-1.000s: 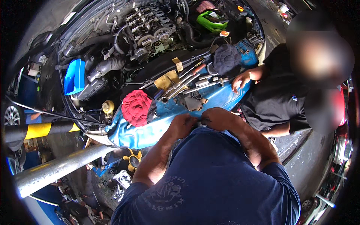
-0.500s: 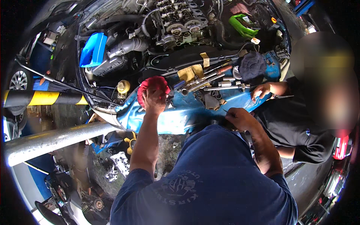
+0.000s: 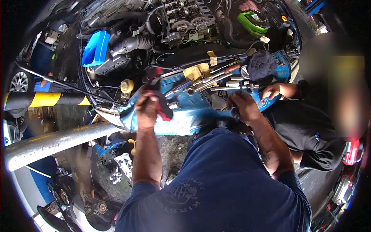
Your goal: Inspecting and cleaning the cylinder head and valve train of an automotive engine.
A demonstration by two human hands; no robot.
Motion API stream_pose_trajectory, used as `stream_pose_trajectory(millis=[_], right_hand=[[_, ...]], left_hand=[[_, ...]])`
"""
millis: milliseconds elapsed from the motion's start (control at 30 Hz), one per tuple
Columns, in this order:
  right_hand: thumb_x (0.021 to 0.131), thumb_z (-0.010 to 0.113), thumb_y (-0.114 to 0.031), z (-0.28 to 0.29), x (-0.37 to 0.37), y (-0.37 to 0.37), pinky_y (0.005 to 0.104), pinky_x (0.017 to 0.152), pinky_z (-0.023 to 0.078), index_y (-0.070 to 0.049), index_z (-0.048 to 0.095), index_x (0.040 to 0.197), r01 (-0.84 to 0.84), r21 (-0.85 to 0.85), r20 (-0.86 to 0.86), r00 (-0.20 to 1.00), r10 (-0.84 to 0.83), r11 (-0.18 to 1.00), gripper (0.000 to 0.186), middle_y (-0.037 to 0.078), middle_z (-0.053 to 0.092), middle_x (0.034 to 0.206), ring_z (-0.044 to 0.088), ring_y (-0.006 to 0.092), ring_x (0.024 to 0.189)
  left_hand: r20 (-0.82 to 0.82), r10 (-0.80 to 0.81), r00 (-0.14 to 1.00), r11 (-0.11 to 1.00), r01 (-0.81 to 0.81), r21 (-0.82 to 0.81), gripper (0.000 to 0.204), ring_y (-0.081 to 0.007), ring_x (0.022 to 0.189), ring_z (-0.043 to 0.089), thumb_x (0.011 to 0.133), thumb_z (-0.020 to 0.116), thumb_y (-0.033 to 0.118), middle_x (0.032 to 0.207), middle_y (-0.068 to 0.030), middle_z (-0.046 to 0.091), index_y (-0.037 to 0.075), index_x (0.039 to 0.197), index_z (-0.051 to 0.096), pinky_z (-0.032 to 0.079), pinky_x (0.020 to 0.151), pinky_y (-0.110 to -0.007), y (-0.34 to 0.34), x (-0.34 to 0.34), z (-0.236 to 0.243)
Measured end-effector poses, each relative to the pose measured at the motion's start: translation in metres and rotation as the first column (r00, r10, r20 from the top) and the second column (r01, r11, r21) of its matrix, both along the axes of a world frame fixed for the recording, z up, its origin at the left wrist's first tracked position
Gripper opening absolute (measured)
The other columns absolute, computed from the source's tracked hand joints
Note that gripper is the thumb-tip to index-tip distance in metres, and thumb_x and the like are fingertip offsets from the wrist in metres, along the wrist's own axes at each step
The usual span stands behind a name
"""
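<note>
My left hand (image 3: 146,110) is closed on a red-and-black object (image 3: 164,104), held above the left part of the blue fender cover (image 3: 181,121). Blur hides what kind of object it is. My right hand (image 3: 244,106) hovers by the near side of the tool pile, its fingers drawn together; whatever they hold cannot be made out. Just beyond it lie shiny sockets and extension bars (image 3: 232,86), a ratchet-like bar (image 3: 205,86) and a red-handled tool (image 3: 232,69). A dark rag (image 3: 218,101) sits beside my right hand.
Ahead is an open engine bay with exposed cam gears (image 3: 191,25). A blue tray (image 3: 96,48), a green holder (image 3: 251,24) and a dark cap (image 3: 261,63) rest around it. At right, a co-worker's hand (image 3: 271,91) reaches over the cover. A metal pole (image 3: 62,145) crosses at left.
My left hand has tilted the red object, so its black part shows, and shifted slightly left and nearer. My right hand has moved forward toward the tools.
</note>
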State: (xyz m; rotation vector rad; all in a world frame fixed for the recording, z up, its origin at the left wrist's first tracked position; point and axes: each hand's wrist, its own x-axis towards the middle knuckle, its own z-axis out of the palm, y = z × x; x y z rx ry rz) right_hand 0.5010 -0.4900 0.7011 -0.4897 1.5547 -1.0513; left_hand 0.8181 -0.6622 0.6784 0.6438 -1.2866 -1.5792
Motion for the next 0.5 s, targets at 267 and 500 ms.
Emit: stream_pose_trajectory(millis=[267, 500], right_hand=[[0.099, 0.054, -0.025, -0.031, 0.051, -0.025, 0.0334, 0.091, 0.050, -0.006, 0.057, 0.122, 0.383, -0.258, 0.859, 0.511, 0.030, 0.887, 0.030, 0.010, 0.064, 0.109, 0.062, 0.0210, 0.100], [0.102, 0.045, -0.007, -0.017, 0.070, -0.009, 0.0301, 0.096, 0.047, -0.003, 0.048, 0.132, 0.105, -0.560, 0.193, 0.981, 0.006, 0.822, 0.031, 0.008, 0.060, 0.118, 0.059, 0.0165, 0.108]], left_hand=[[0.096, -0.273, 0.957, 0.955, 0.257, 0.145, 0.068, -0.0252, 0.135, 0.040, 0.098, 0.056, 0.044, 0.147, -0.0153, 0.042, 0.003, 0.148, 0.035, 0.035, 0.109, -0.037, 0.094, -0.145, 0.020], [0.159, -0.186, 0.970, 0.889, 0.097, 0.448, 0.045, -0.0182, 0.090, 0.062, 0.104, 0.043, 0.041, 0.097, -0.0101, 0.067, 0.003, 0.115, 0.063, 0.049, 0.079, -0.033, 0.082, -0.161, 0.012]])
